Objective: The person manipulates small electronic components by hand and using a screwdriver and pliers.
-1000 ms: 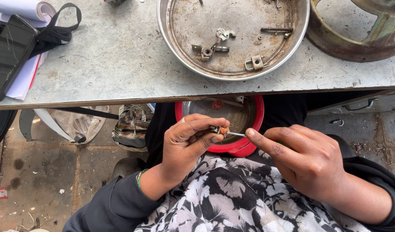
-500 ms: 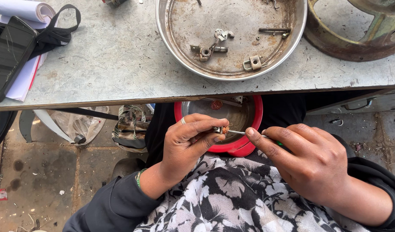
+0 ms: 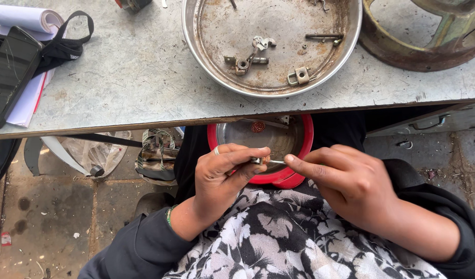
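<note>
My left hand pinches a small metal part between thumb and fingers, over my lap. A ring shows on one finger. My right hand holds a thin metal tool whose tip meets that small part. Both hands hover just above a red-rimmed bowl resting on my lap, under the table edge. A small coppery coil lies inside the bowl. My lap is covered with black and white floral cloth.
A grey worn table spans the top. On it stand a rusty steel basin with several small metal parts, a rusted ring-shaped housing, a phone, rolled paper and a black strap. Bags lie on the floor.
Both hands have shifted slightly; the right hand's tool has stayed against the small part held in the left fingers. Nothing was let go.
</note>
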